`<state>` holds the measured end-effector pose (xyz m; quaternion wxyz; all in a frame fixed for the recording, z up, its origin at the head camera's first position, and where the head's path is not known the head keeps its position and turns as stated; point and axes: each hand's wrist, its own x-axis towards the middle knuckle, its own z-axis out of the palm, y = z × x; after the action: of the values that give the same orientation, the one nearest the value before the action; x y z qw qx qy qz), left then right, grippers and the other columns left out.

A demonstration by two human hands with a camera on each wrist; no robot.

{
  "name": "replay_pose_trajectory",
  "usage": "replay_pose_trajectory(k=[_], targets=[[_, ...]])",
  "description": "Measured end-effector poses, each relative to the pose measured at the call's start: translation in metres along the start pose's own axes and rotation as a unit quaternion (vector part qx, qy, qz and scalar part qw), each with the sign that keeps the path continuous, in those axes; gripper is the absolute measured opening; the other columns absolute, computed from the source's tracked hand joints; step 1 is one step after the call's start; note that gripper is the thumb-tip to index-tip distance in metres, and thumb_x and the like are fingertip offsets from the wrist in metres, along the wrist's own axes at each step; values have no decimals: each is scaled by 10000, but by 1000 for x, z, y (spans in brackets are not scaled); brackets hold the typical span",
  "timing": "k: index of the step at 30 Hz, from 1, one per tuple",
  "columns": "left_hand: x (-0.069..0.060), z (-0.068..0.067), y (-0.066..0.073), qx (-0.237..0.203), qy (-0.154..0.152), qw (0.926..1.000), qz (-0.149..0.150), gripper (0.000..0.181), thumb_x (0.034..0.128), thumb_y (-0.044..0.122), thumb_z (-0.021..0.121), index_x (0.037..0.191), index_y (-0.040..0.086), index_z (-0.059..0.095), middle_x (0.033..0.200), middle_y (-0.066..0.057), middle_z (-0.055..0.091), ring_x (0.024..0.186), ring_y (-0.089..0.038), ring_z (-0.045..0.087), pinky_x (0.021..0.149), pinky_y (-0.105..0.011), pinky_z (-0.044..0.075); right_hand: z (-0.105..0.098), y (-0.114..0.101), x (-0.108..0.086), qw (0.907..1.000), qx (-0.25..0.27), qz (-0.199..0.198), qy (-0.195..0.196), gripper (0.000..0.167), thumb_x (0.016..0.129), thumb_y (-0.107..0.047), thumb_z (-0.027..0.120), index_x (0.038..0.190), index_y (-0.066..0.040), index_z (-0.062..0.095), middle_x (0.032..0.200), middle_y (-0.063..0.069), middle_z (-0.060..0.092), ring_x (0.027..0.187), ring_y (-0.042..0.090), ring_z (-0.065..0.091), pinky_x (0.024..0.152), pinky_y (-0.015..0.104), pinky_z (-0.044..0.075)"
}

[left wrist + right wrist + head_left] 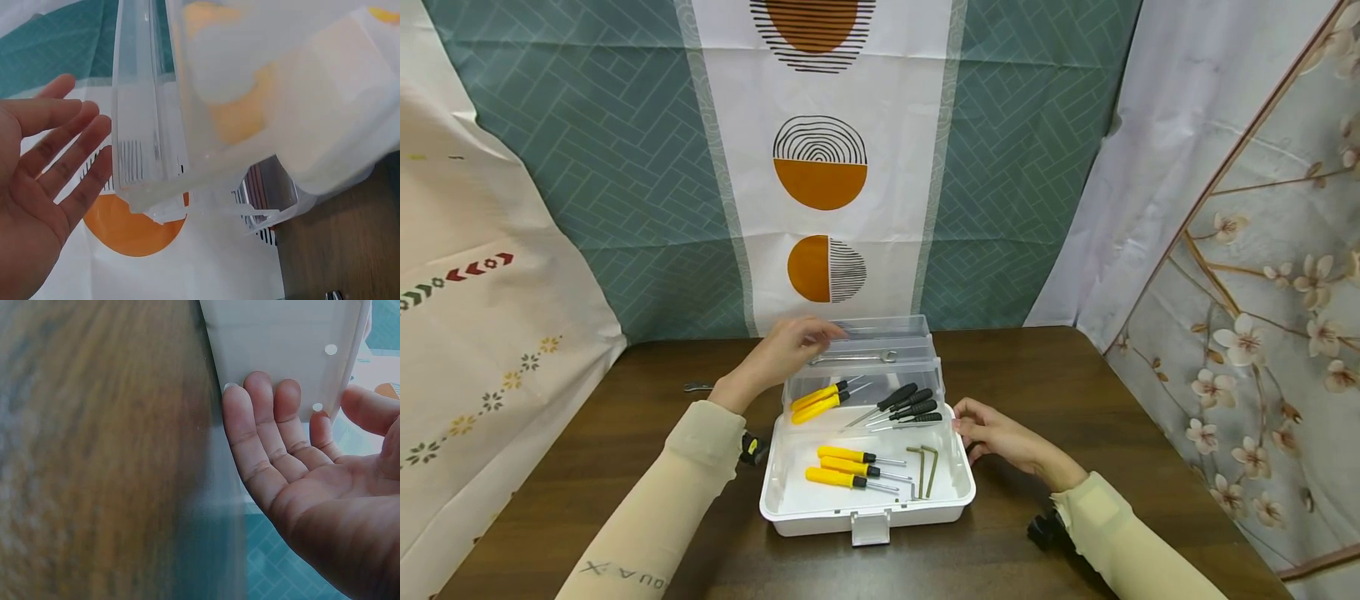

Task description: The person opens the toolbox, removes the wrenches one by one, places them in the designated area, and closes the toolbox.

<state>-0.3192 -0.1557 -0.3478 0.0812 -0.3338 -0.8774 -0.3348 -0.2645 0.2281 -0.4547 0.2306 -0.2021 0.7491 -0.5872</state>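
A white toolbox (870, 522) stands with its tiered clear trays (910, 367) raised. My left hand (786, 350) is at the top tray's left end; in the left wrist view that hand (47, 181) has spread, relaxed fingers beside the clear plastic. At the box's right side, my right hand (1003, 437) touches the wall; the right wrist view shows the hand (312, 469) with fingertips against the white side (281, 344) and thumb near its edge. Yellow screwdrivers (835, 477) and hex keys (931, 473) lie in the base. Black-handled screwdrivers (915, 408) and a yellow pair (817, 407) lie in the lower tray.
A wrench (850, 358) lies in a raised tray. Another metal tool (697, 387) rests on the brown wooden table (1022, 367), left of the box. Patterned cloths hang behind the table and at both sides.
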Motion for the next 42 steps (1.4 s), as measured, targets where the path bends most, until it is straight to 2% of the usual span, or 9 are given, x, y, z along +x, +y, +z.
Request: replay_pose_trajectory(k=[5,12,23,32,37,42], targets=[[2,1,3,32,-104,9999,-3,287,994,-45,624,1245,31,741,1248,-90,726,1121,-281,693,998,-455,558,0,0,0,10000,11,4,8,241,1099,-198,518,1227,-1,463,1021,70,626,904,225,649,731,367,579],[4,4,6,-24,-247,9997,46,284,1002,-40,610,1249,22,735,1247,-143,721,1087,-285,685,999,-478,554,1,-2,-1,10000,-31,7,19,245,1101,-201,515,1236,-4,463,1011,68,635,905,229,648,740,377,580],[12,9,12,379,-736,9966,-40,326,983,-59,598,1245,61,751,1204,-92,737,1058,-248,679,968,-431,574,1,0,-1,10000,31,-55,0,247,1099,-199,520,1228,4,462,1023,75,649,906,224,656,735,386,583],[20,8,23,1103,-1255,9859,-111,305,986,-9,671,1263,90,753,1245,-64,735,1126,-261,681,988,-425,562,1,-1,-1,9999,55,-114,-43,233,1102,-190,515,1219,6,469,1073,111,668,912,220,674,736,385,584],[26,8,27,1316,-1472,9800,-255,322,982,-17,673,1268,106,755,1253,-57,731,1088,-231,686,978,-392,567,1,-1,-1,9999,34,-103,-20,246,1101,-199,517,1227,6,467,1075,109,663,913,230,677,736,392,582],[30,10,30,1478,-1582,9759,-267,341,967,-39,684,1264,110,760,1242,-55,738,1076,-225,696,969,-388,571,1,0,0,9999,58,-90,-12,258,1099,-204,524,1229,12,467,1071,132,651,914,234,676,740,394,583]])
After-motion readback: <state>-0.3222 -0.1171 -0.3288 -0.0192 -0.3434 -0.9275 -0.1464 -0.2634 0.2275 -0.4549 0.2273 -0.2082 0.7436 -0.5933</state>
